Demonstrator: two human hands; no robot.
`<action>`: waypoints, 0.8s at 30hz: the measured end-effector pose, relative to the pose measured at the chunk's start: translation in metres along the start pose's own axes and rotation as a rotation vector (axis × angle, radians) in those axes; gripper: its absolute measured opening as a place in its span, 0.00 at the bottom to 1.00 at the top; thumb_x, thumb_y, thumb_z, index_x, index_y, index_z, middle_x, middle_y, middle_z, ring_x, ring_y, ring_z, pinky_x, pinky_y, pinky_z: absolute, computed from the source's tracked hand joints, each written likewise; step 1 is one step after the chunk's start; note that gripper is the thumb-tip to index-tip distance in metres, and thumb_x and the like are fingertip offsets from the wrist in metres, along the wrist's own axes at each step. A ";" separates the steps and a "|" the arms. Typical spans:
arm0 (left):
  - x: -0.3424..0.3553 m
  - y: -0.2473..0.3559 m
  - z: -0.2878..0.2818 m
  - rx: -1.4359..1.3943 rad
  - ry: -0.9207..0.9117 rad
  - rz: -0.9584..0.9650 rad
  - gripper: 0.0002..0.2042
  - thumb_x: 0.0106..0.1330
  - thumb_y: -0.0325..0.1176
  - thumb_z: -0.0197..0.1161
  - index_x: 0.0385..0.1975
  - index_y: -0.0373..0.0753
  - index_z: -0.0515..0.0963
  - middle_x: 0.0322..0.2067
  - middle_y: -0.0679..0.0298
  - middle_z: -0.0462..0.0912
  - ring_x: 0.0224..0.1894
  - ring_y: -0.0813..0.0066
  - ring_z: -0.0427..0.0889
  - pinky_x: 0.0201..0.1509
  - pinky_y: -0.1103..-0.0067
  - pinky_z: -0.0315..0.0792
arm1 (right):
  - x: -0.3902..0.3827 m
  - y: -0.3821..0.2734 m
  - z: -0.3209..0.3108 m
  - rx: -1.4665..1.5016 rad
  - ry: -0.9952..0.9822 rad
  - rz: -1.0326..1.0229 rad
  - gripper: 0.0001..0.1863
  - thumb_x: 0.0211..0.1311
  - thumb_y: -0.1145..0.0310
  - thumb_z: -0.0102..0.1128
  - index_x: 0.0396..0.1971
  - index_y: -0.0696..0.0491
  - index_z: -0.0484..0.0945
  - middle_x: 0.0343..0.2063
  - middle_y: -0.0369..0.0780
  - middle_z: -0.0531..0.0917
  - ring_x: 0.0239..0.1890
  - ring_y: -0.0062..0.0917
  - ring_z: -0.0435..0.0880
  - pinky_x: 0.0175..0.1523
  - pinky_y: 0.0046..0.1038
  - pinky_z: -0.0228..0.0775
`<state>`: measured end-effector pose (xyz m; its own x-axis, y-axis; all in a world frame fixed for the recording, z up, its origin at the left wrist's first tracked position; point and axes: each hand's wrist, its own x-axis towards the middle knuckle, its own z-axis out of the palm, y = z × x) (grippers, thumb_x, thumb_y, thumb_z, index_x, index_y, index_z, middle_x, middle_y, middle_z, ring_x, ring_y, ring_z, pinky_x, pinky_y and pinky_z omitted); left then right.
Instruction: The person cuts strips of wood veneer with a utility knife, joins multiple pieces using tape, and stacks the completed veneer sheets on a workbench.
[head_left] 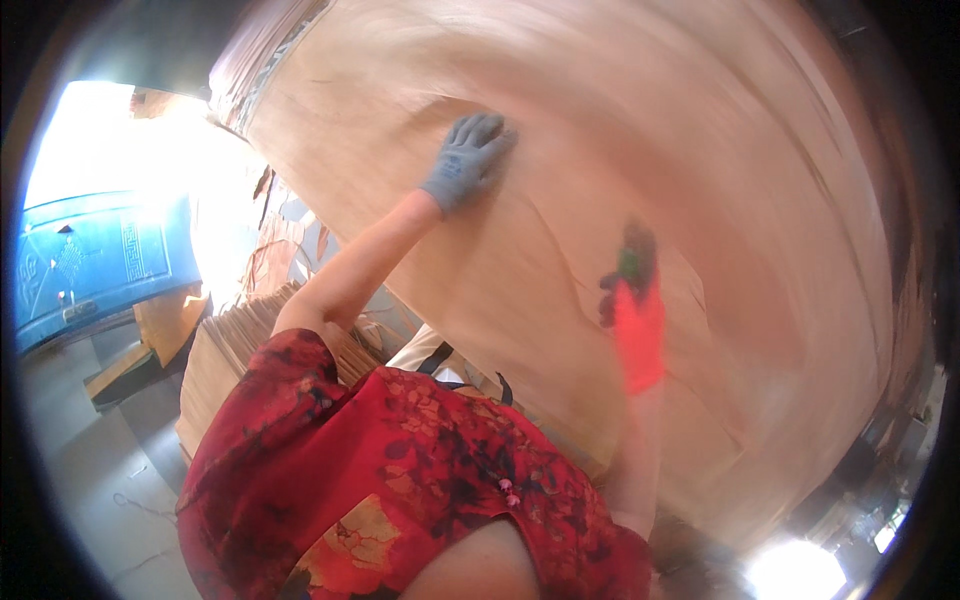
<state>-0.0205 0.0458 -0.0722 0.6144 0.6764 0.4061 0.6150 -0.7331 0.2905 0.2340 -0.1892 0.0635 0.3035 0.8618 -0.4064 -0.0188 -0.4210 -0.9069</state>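
A large pale wooden veneer sheet (540,300) lies on a wide stack in front of me, with creases across it. My left hand (470,160), in a grey glove, rests on the sheet at upper middle, fingers apart and slightly bent. Farther right, over the sheet, my right hand (632,310) wears a bright orange glove with dark fingers and is blurred by motion. Its fingers are closed around a small green object (630,264), too smeared to identify.
A pile of thin veneer sheets (225,370) stands at lower left beside my body. Beyond it are a blue panel (110,270) with patterns, pieces of board (160,330) and torn veneer scraps (270,260) along the stack's left edge.
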 end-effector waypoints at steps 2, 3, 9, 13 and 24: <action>-0.001 -0.003 0.004 -0.009 -0.018 -0.009 0.19 0.70 0.34 0.59 0.60 0.46 0.76 0.62 0.55 0.73 0.67 0.52 0.68 0.72 0.57 0.58 | 0.030 -0.009 0.028 -0.149 -0.091 0.018 0.32 0.73 0.69 0.50 0.75 0.43 0.57 0.32 0.41 0.84 0.31 0.23 0.82 0.35 0.28 0.76; -0.001 -0.002 0.004 -0.034 0.005 -0.034 0.21 0.70 0.33 0.58 0.63 0.42 0.73 0.64 0.56 0.72 0.68 0.54 0.67 0.73 0.59 0.58 | 0.044 -0.011 0.042 -0.264 -0.103 -0.006 0.31 0.73 0.69 0.50 0.75 0.43 0.58 0.33 0.43 0.84 0.32 0.28 0.83 0.37 0.32 0.76; -0.007 0.006 0.013 -0.189 0.021 -0.162 0.27 0.66 0.29 0.59 0.67 0.39 0.68 0.67 0.55 0.70 0.70 0.55 0.66 0.75 0.62 0.56 | 0.108 0.005 0.105 -0.689 -0.164 -0.244 0.28 0.70 0.68 0.48 0.71 0.47 0.64 0.55 0.54 0.79 0.51 0.51 0.81 0.56 0.45 0.74; -0.005 0.012 0.010 -0.230 0.034 -0.218 0.30 0.63 0.27 0.60 0.68 0.38 0.66 0.67 0.55 0.70 0.70 0.54 0.65 0.76 0.61 0.55 | 0.124 0.000 0.126 -0.799 -0.172 -0.227 0.28 0.72 0.67 0.47 0.71 0.45 0.63 0.49 0.53 0.82 0.48 0.50 0.82 0.52 0.47 0.75; 0.002 0.015 0.007 -0.122 0.061 -0.135 0.20 0.66 0.31 0.60 0.60 0.42 0.77 0.62 0.57 0.76 0.66 0.55 0.70 0.72 0.61 0.61 | 0.122 0.006 0.112 -1.001 -0.231 -0.182 0.33 0.72 0.71 0.45 0.75 0.35 0.57 0.40 0.51 0.85 0.42 0.47 0.85 0.49 0.46 0.76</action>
<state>-0.0065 0.0370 -0.0729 0.4973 0.7662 0.4069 0.6227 -0.6418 0.4475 0.1644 -0.0552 -0.0039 0.0309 0.9245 -0.3799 0.8391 -0.2305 -0.4927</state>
